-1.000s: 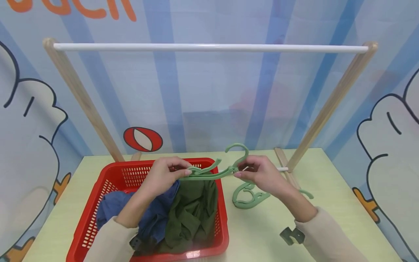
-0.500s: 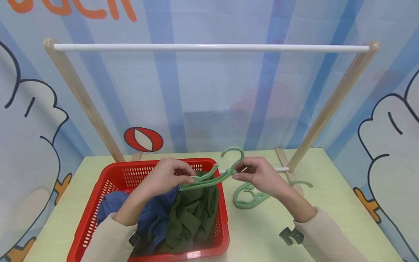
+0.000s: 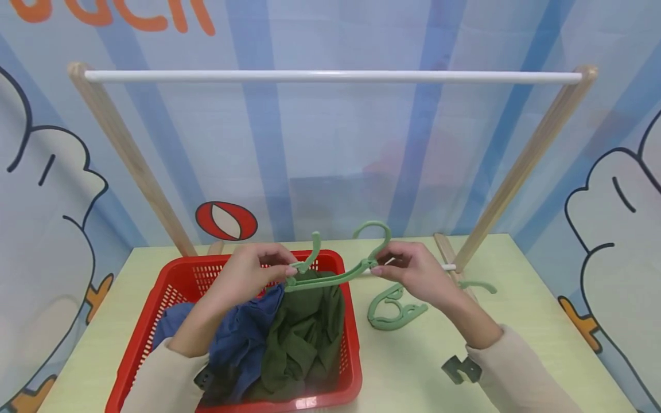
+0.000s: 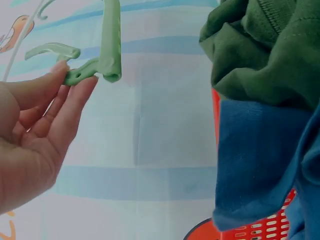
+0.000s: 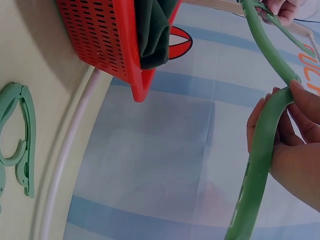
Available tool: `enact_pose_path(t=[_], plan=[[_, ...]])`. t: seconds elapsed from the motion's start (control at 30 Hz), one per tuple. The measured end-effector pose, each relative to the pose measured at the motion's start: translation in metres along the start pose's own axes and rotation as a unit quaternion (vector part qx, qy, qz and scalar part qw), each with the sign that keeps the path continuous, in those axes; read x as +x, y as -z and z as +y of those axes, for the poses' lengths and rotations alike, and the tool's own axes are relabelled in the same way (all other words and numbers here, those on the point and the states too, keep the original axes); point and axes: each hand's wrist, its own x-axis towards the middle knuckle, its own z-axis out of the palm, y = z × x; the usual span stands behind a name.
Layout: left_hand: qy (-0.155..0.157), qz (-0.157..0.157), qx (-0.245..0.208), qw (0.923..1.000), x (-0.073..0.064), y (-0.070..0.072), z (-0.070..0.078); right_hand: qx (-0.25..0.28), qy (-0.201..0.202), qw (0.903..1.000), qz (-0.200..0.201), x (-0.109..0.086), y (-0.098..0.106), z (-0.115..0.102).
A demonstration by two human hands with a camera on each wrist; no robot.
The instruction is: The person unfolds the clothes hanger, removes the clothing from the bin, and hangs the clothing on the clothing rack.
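"So, how were the hands held?"

"Both reached forward over the table [image 3: 410, 373], angled in toward each other but apart. The left hand [image 3: 250, 272] pinched 1 end of a green hanger [image 3: 326, 281] between thumb and fingers. The right hand [image 3: 415, 271] pinched it near the foot of the hook."

"And where was the hanger itself?"

"Up in the air between the 2 hands, above the red basket [image 3: 354, 355] and the dark green cloth [image 3: 299, 350] in it. Some blue cloth [image 3: 245, 332] lay in there too, left of the green."

"Had anything changed from 0.5 seconds before?"

"Yes. Earlier the short end piece leaned low along the long arm; now it stood up steeply. The hook sat a little higher, and the left hand had shifted slightly up and outward."

"What did the hanger look like?"

"Pale green, smooth and jointed. Its hook curled up beside the right hand, and the long arm sloped down leftward. The left wrist view showed a small hole in the pinched piece. How the part behind the right hand ran, I couldn't tell from above."

"Anything near it?"

"A folded hanger [image 3: 389, 324], also green, lay just right of the basket."
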Motion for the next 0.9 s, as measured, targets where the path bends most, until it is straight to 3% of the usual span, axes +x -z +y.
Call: enact_pose_path(t=[0.17, 0.43, 0.63, 0.9], plan=[[0.01, 0.016, 0.001, 0.9998, -0.002, 0.004, 0.0, 0.016, -0.002, 0.9999, 0.0, 0.0, 0.0, -0.003], [-0.003, -0.001, 0.018, 0.9998, -0.004, 0.004, -0.001, 0.006, -0.008, 0.9999, 0.005, -0.001, 0.001, -0.005], [0.032, 0.012, -0.019, 0.9992, -0.007, 0.008, -0.003, 0.003, -0.021, 0.9995, 0.024, -0.003, 0.007, -0.003], [0.027, 0.015, -0.089, 0.9956, -0.009, 0.012, -0.016, 0.025, -0.02, 0.9992, 0.025, -0.003, 0.01, -0.001]])
